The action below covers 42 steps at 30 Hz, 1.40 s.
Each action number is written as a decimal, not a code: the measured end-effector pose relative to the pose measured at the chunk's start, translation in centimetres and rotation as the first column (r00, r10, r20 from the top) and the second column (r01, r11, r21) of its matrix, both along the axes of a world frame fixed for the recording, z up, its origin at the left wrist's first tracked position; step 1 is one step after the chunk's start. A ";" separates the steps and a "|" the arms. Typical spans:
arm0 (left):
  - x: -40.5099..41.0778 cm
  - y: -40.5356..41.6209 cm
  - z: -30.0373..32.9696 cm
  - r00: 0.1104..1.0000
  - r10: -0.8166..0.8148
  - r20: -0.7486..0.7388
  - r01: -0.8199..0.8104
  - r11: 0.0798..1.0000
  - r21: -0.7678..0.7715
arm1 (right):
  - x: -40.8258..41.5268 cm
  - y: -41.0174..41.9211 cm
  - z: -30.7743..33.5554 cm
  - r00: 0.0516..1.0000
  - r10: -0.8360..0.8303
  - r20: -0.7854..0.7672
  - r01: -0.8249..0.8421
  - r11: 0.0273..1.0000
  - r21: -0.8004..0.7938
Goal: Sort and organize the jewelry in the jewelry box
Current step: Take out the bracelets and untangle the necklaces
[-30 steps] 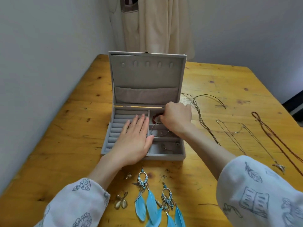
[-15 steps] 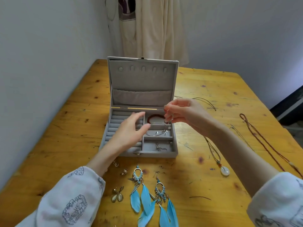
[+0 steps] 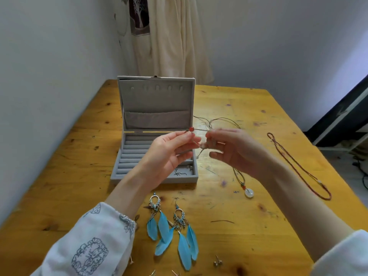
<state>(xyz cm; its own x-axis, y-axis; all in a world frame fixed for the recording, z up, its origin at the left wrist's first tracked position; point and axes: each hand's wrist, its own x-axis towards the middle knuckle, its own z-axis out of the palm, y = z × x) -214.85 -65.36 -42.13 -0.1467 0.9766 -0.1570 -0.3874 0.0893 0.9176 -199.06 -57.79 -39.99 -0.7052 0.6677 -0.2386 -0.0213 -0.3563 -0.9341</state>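
Pine, yellowish and knotty, that's the table (image 3: pixel 249 116) everything sits on, pushed into a corner of grey walls with some cream cloth (image 3: pixel 171 36) hanging behind its far edge.

Biggest thing on it is the grey velvet jewelry box (image 3: pixel 155 108), toward the far left part of the table, lid standing upright and open. The left side of the tray is ring rolls, the right side has small compartments, and the front right one has a little silver piece in it, too small to make out.

Both hands are raised over the box's right edge, working the same cord necklace (image 3: pixel 240 177). Left hand (image 3: pixel 167 154) is palm up, thumb and fingertips pinched on the cord right by a round red bead (image 3: pixel 191 128). Right hand (image 3: pixel 237 152) has its fingers curled in around a bunch of the cord, though it's blurry there so I can't tell exactly how it's gripped. From the right hand the cord drops down to the table, ending in a pale round pendant (image 3: pixel 249 193) lying right of the box's front corner. More loops of the cord trail behind the hands.

Over by the right edge there's a long reddish-brown beaded strand (image 3: pixel 294 166), well apart from the rest.

Near the front edge, a pair of blue feather earrings (image 3: pixel 173 228) lies side by side just in front of the box. Further front, a tiny stud earring (image 3: pixel 218 261) sits by itself.
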 end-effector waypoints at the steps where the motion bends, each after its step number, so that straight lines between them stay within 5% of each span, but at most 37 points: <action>1: 0.4 0.0 0.0 1.000 0.006 0.024 -0.005 1.000 -0.018 | 0.3 -0.5 -0.6 1.000 -0.003 -0.016 0.002 0.999 -0.044; 3: 1.3 0.2 -0.4 0.998 0.002 -0.069 -0.007 0.997 -0.070 | 1.1 -1.3 -1.9 0.998 -0.068 -0.019 0.065 0.993 -0.102; 5: 1.9 0.8 -1.2 0.926 -0.035 -0.376 -0.018 0.990 -0.138 | 2.1 -1.7 -3.3 0.975 -0.210 0.069 0.216 0.972 -0.093; 10: 3.2 3.6 -2.6 0.513 -0.139 -0.847 -0.016 0.985 -0.172 | 3.6 -2.6 -6.0 0.871 -0.371 0.322 0.393 0.920 -0.002; 14: 3.9 6.1 -3.4 0.217 -0.213 -0.953 0.065 0.977 -0.203 | 2.9 -2.7 -7.4 0.834 -0.356 0.421 0.385 0.923 0.017; 18: 3.7 8.3 -4.5 -0.037 -0.251 -0.967 0.088 0.963 -0.253 | 1.9 -1.6 -8.5 0.712 -0.376 0.594 0.245 0.925 0.291; 26: 3.3 9.9 -6.0 -0.018 -0.177 -0.984 0.101 0.979 -0.178 | 0.9 0.4 -9.4 0.589 -0.411 0.696 -0.002 0.860 0.511; 33: 2.7 9.4 -5.9 0.029 -0.171 -0.985 0.108 0.980 -0.167 | 1.3 0.3 -10.0 0.587 -0.417 0.694 -0.078 0.824 0.561; 37: 2.1 8.5 -5.3 0.044 -0.146 -0.988 0.124 0.982 -0.139 | 1.3 -0.4 -9.8 0.568 -0.546 0.616 -0.139 0.673 0.726; 42: 1.3 7.4 -4.9 0.081 -0.095 -0.992 0.156 0.984 -0.081 | 1.4 -1.1 -9.9 0.629 -0.507 0.589 -0.387 0.452 0.803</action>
<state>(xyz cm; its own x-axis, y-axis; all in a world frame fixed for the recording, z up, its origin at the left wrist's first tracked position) -213.58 -57.94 -46.98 -0.0142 0.9986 0.0513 0.8857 -0.0113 0.4642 -197.65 -58.92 -49.90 -0.5416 0.8347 0.1000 0.7541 0.5349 -0.3810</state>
